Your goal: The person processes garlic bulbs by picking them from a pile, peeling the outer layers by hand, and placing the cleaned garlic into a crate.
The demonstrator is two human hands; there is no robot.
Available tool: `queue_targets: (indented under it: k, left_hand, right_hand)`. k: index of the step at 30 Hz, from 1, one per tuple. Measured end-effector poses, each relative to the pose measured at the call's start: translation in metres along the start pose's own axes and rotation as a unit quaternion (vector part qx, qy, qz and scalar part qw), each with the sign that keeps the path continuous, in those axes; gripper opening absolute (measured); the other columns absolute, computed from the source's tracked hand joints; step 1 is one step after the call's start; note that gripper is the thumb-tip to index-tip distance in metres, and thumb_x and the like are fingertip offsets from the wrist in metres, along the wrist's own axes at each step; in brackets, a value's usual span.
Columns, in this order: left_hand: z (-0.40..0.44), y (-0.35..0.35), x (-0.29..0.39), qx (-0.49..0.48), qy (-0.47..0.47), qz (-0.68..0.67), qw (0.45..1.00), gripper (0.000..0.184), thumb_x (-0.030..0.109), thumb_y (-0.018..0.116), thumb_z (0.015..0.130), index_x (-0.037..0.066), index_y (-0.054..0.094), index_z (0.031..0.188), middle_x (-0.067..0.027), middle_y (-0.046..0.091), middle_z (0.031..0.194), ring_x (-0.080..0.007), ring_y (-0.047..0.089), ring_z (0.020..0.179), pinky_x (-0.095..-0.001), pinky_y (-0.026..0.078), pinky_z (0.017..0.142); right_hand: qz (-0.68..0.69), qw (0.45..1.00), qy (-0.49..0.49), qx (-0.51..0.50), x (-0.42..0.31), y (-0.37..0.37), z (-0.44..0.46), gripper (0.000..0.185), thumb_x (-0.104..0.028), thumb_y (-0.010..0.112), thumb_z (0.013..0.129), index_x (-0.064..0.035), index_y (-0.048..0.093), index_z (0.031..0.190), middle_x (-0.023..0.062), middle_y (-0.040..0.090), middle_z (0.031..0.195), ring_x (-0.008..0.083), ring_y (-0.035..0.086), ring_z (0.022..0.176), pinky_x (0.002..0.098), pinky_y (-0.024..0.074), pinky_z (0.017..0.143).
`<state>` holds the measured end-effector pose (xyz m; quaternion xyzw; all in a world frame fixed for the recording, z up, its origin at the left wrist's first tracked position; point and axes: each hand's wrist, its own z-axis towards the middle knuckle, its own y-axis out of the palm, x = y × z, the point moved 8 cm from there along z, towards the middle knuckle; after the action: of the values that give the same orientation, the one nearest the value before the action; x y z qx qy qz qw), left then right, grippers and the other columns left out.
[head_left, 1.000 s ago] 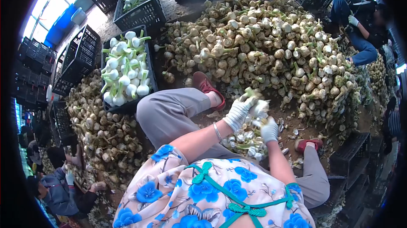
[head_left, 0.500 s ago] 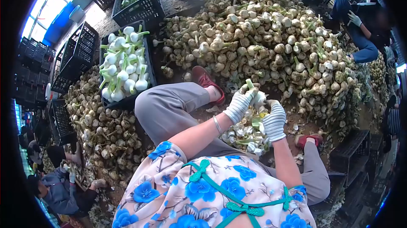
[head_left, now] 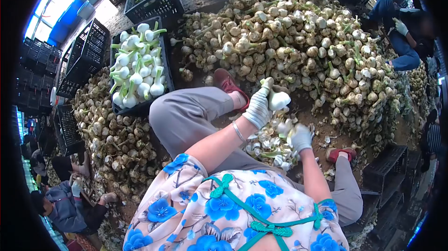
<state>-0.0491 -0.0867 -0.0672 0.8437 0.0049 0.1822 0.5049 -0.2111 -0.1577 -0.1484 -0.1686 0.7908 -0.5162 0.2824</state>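
My left hand (head_left: 258,106), in a white glove with soiled fingertips, is closed around the green stem of a garlic bulb (head_left: 279,101). The bulb is white and smooth, its round end turned to the right. Lower and to the right, apart from the bulb, is my gloved right hand (head_left: 300,138). Motion smears its fingers, so whether they grip anything is unclear. Below both hands, a heap of garlic peelings (head_left: 273,148) lies on the ground between my legs.
A large pile of uncleaned garlic (head_left: 289,41) rises in front of me. To the left stands a black crate (head_left: 169,71) of white bulbs, beside another garlic pile (head_left: 114,143). More crates (head_left: 385,169) stand at the right. Other people (head_left: 70,206) sit at both sides.
My right hand has come away from the bulb, moving down. My left hand has risen slightly to the left with the bulb, which now shows its white round end.
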Motion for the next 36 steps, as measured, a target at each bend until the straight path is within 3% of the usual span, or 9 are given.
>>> queue_targets:
  k: [3,5,14,18,21,31,34,35,36]
  left_hand:
    - [0.012,-0.005,0.006,-0.041,-0.016,-0.084,0.995,0.031,0.040,0.051,0.079,0.009,0.053,0.078,-0.0090,0.059,0.076,-0.0240,0.060,0.066,-0.0431,0.051,0.052]
    - [0.018,-0.016,0.005,0.009,0.004,-0.129,0.992,0.034,0.041,0.050,0.080,0.008,0.054,0.076,-0.0098,0.059,0.074,-0.0252,0.059,0.064,-0.0415,0.051,0.057]
    - [0.002,-0.002,-0.009,-0.001,-0.068,0.015,0.998,0.033,0.037,0.047,0.082,0.005,0.054,0.078,-0.0123,0.060,0.073,-0.0250,0.059,0.061,-0.0389,0.050,0.056]
    - [0.020,-0.030,-0.001,0.063,-0.033,-0.057,0.996,0.025,0.033,0.050,0.081,0.009,0.050,0.077,-0.0106,0.059,0.071,-0.0247,0.059,0.060,-0.0379,0.050,0.051]
    - [0.020,-0.031,0.007,0.060,-0.032,-0.069,0.995,0.028,0.038,0.051,0.080,0.010,0.051,0.080,-0.0092,0.059,0.070,-0.0238,0.059,0.058,-0.0378,0.051,0.051]
    - [0.082,-0.185,-0.029,0.341,-0.078,0.045,0.936,0.028,0.030,0.050,0.081,0.007,0.048,0.098,-0.0077,0.056,0.077,-0.0176,0.055,0.062,-0.0294,0.046,0.059]
    - [0.136,-0.031,0.096,-0.232,0.051,-0.087,0.967,0.041,0.041,0.049,0.081,0.006,0.048,0.102,-0.0037,0.052,0.077,-0.0106,0.051,0.062,-0.0213,0.045,0.055]
    - [0.123,0.022,0.165,-0.121,0.189,0.066,0.972,0.041,0.044,0.045,0.082,0.005,0.051,0.094,-0.0028,0.052,0.076,-0.0087,0.052,0.065,-0.0181,0.045,0.054]
    - [0.104,0.094,0.203,-0.223,0.094,-0.106,0.965,0.053,0.049,0.022,0.087,0.006,0.052,0.093,-0.0064,0.053,0.081,-0.0181,0.052,0.079,-0.0315,0.044,0.072]
  right_hand:
    - [0.016,0.980,-0.184,-0.073,0.002,0.041,-0.022,0.024,-0.016,0.055,0.072,-0.0061,0.058,0.093,0.0162,0.059,0.083,0.0311,0.057,0.073,0.0366,0.0439,0.065]
    - [0.208,0.965,-0.109,-0.117,-0.005,0.040,-0.012,0.026,-0.018,0.058,0.074,-0.0042,0.058,0.096,0.0143,0.061,0.083,0.0237,0.059,0.067,0.0313,0.0456,0.063]
    - [0.327,0.862,-0.268,0.279,-0.126,-0.172,-0.045,0.022,-0.005,0.065,0.066,-0.0013,0.056,0.086,0.0065,0.057,0.072,0.0147,0.052,0.061,0.0250,0.0436,0.058]
    - [0.016,0.919,-0.394,-0.026,-0.166,-0.073,-0.059,0.017,-0.013,0.060,0.069,-0.0032,0.058,0.083,0.0140,0.058,0.074,0.0257,0.055,0.061,0.0320,0.0441,0.060]
    - [0.295,0.910,-0.283,-0.061,-0.134,-0.061,-0.052,0.018,-0.019,0.059,0.072,-0.0019,0.058,0.077,0.0160,0.058,0.070,0.0289,0.055,0.062,0.0342,0.0430,0.059]
    - [0.165,0.976,-0.097,-0.105,0.005,-0.010,-0.041,0.027,-0.025,0.061,0.072,-0.0019,0.061,0.087,0.0142,0.061,0.074,0.0206,0.058,0.068,0.0299,0.0448,0.064]
    - [0.171,0.976,-0.093,-0.094,0.030,0.010,-0.034,0.026,-0.023,0.061,0.073,-0.0024,0.061,0.089,0.0136,0.062,0.077,0.0195,0.058,0.069,0.0289,0.0450,0.064]
    - [0.205,0.971,-0.092,-0.083,0.038,0.017,-0.041,0.025,-0.021,0.061,0.073,-0.0026,0.061,0.090,0.0134,0.062,0.078,0.0192,0.058,0.070,0.0284,0.0451,0.065]
    - [0.179,0.973,-0.041,-0.139,0.033,0.011,-0.044,0.025,-0.019,0.061,0.074,-0.0029,0.060,0.093,0.0128,0.062,0.082,0.0182,0.058,0.072,0.0278,0.0451,0.066]
